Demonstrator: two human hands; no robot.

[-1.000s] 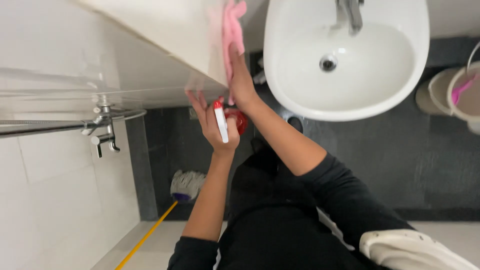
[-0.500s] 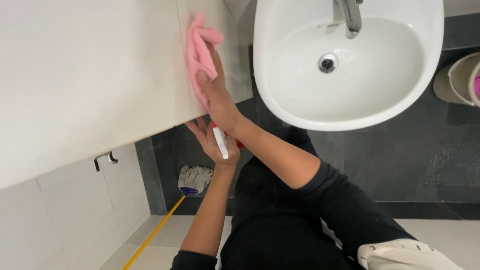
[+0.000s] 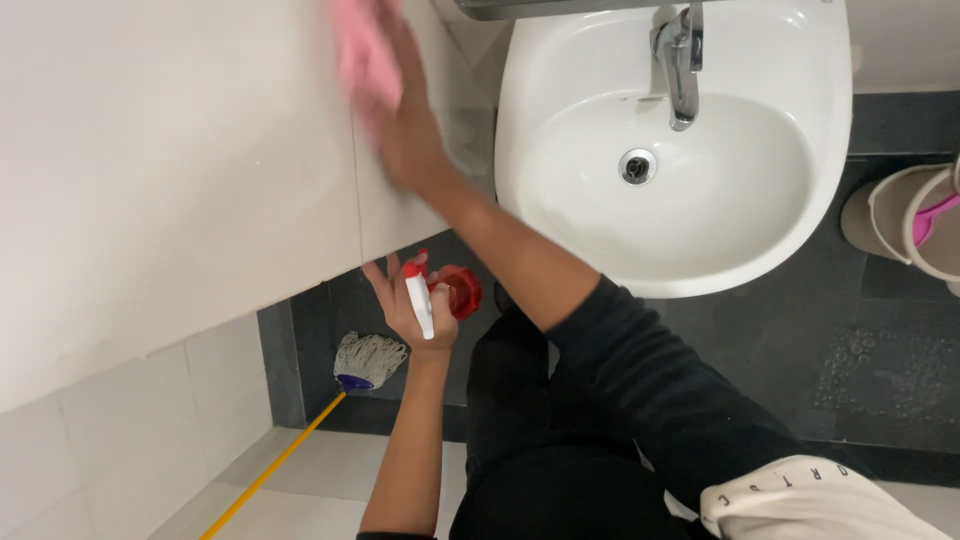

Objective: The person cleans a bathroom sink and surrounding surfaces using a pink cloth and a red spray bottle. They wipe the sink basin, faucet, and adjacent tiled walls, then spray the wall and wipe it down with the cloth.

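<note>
My right hand [image 3: 405, 135] presses a pink cloth [image 3: 362, 55] flat against the white tiled wall [image 3: 170, 190], high up and just left of the basin; the cloth is blurred by motion. Lower down, my left hand [image 3: 410, 305] grips a spray bottle [image 3: 440, 295] with a white trigger head and a red body, held in the air below the wall's lower edge. Both arms reach forward from my dark-clothed body, the right one in a black sleeve pushed up the forearm.
A white wash basin [image 3: 800, 200] with a chrome tap [image 3: 680, 60] hangs at the right. A grey mop head [image 3: 368, 358] on a yellow handle [image 3: 270, 465] lies on the dark floor. Beige buckets [image 3: 905, 225], one holding something pink, stand at the far right.
My right hand has slid the pink cloth upward along the wall. The view has shifted with it, and the left hand still holds the spray bottle in about the same place.
</note>
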